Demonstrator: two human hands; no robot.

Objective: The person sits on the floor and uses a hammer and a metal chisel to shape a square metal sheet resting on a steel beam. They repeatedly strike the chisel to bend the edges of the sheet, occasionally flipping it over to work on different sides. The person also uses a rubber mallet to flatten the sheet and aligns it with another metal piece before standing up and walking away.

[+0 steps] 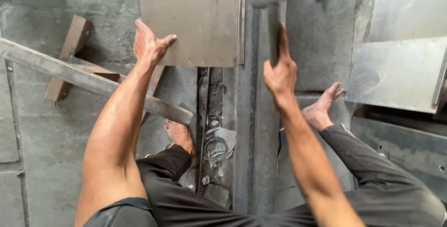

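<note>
My left hand (148, 44) grips the near left corner of a flat grey metal sheet (195, 17) that lies on the concrete floor at the top centre. My right hand (280, 72) is closed around the dark handle of a hammer (269, 3), whose blurred pale head is raised over the sheet's right edge. A long metal bar (246, 115) runs along the floor under that edge, between my two bare feet.
An angled steel bar (88, 79) and a rusty piece of angle iron (70, 52) lie at the left. More metal sheets (400, 76) are stacked at the right. Scraps and debris (215, 145) fill a floor groove near my left foot (180, 134).
</note>
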